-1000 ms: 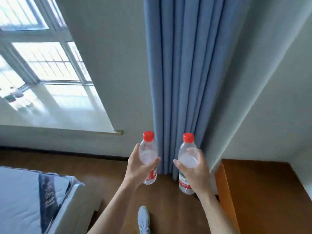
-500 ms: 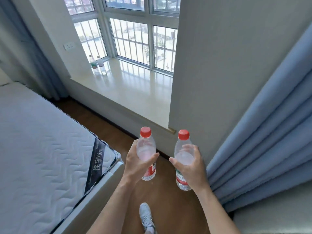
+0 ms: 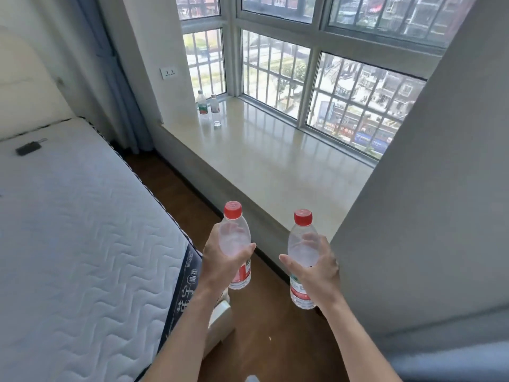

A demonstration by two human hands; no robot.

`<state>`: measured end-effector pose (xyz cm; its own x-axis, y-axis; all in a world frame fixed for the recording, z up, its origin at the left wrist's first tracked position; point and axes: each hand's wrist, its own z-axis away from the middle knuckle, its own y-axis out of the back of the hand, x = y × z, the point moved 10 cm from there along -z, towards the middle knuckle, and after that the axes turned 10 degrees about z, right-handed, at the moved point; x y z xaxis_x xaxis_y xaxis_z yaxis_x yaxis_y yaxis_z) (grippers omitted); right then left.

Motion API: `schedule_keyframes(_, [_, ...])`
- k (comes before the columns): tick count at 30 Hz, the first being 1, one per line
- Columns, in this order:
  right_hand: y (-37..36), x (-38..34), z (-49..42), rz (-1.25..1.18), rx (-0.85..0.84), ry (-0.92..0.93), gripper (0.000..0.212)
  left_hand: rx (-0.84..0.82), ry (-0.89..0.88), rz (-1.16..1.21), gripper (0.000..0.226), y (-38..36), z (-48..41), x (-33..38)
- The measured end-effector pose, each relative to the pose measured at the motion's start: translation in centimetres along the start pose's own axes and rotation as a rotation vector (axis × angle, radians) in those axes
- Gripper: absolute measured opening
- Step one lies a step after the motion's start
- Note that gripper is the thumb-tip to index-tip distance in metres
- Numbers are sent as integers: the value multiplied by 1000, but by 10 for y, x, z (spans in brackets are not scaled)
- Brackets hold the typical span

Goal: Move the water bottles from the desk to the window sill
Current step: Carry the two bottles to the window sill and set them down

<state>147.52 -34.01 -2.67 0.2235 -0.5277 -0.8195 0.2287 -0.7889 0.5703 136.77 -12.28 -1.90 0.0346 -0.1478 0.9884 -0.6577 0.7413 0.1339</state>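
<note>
Turning from the blue curtain that filled my view a second ago, I now face the window sill (image 3: 275, 166) squarely, with two bottles (image 3: 202, 104) already standing at its far left corner. I judge the carry nearly done and only the set-down left. My left grip (image 3: 220, 261) curls around the middle of the left bottle (image 3: 234, 238) and my right grip (image 3: 319, 271) curls around the right bottle (image 3: 301, 245) likewise, both red-capped, upright and apart, held in the air above the floor (image 3: 264, 326) between the bed (image 3: 82, 216) and the sill's near edge.
</note>
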Motion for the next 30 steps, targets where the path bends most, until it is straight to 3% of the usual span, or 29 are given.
schedule_keyframes(9, [-74,-30,-82,-27,-131,77,59,148,39,-74,57,42,-65,-22])
schedule_keyframes(17, [-147,-66,-208,-39,-257,163,59,295,74,-104,64,62,-176,-38])
schedule_keyframes(23, [-180,-97,-328,-67,-368,207,53,403,54,-65,45,51,-285,-31])
schedule_keyframes(30, [-224,-129,-408,-97,-466,263,52,471,48,-101,44,47,-356,-29])
